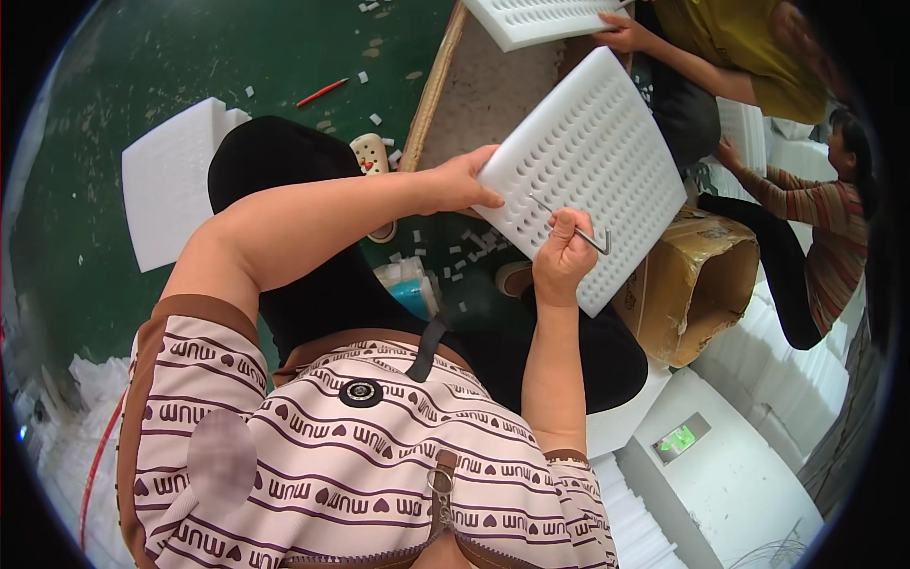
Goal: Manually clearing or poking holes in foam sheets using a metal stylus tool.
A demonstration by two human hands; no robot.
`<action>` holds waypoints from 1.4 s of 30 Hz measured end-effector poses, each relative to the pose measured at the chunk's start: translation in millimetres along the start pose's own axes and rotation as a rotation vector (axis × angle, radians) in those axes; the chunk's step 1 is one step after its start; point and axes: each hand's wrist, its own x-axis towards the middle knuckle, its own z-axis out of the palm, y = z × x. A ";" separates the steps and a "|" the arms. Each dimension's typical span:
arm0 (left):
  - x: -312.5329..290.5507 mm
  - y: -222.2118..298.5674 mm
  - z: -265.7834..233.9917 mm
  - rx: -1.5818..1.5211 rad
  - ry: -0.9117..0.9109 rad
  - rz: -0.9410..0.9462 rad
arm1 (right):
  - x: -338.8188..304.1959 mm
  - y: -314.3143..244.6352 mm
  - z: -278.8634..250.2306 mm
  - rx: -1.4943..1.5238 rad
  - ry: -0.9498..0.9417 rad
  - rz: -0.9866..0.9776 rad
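White board point(607, 142) with rows of holes, one, tilted above the person's lap; left hand point(471, 180) pinching its left corner, thumb on the face. Bent metal rod point(605, 244), one, enclosed in the right hand point(566, 248), tip at the holes, contact uncertain. Step in hand, as judged: working the holes with the tip; next move calls for a steady board and careful aim. Shirt point(379, 455): repeated printed lettering, hearts.

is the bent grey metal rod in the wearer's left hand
No, the right hand grips the rod; the left hand holds the white perforated foam board.
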 end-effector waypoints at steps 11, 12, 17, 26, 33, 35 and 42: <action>7.2 -13.4 -1.9 -0.082 0.029 0.017 | 10.3 -6.2 1.3 0.013 -0.032 -0.017; 8.1 -15.8 -3.7 -0.096 0.026 0.037 | 12.3 -12.1 -2.7 0.027 -0.025 -0.014; 3.4 -9.8 4.6 -0.011 0.016 0.086 | 15.2 2.6 24.2 -0.006 -0.083 -0.096; 2.3 -7.3 1.0 0.001 0.002 0.048 | 9.1 -9.2 12.3 0.076 -0.031 -0.085; 1.8 -4.3 7.9 0.070 -0.004 0.085 | 2.2 11.1 33.4 -0.123 -0.136 -0.232; -0.5 -1.1 5.1 0.051 0.020 0.067 | 2.9 -2.4 22.7 0.078 -0.076 -0.056; 2.1 -5.8 4.0 -0.009 0.034 0.041 | -4.1 2.2 2.0 0.036 -0.023 -0.045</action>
